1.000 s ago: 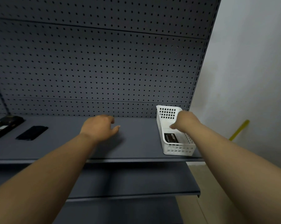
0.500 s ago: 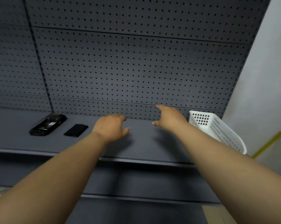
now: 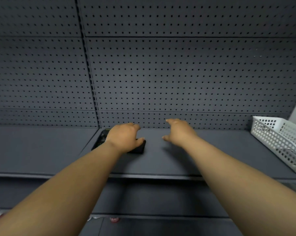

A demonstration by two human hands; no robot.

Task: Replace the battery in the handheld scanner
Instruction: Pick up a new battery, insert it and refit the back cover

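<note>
The black handheld scanner lies on the grey shelf, mostly hidden under my left hand. A flat black piece, a battery or cover, lies just right of it, partly under my left thumb. My left hand hovers over both with fingers spread and curled downward, gripping nothing that I can see. My right hand hangs above the bare shelf to the right of the black piece, fingers apart and empty.
A white perforated basket sits at the shelf's right end, near the wall. A grey pegboard backs the shelf. Lower shelves run beneath, with small items on the floor at the bottom left.
My right hand came out of the white basket empty and both hands moved left along the shelf. My left hand now covers the scanner and the black piece.
</note>
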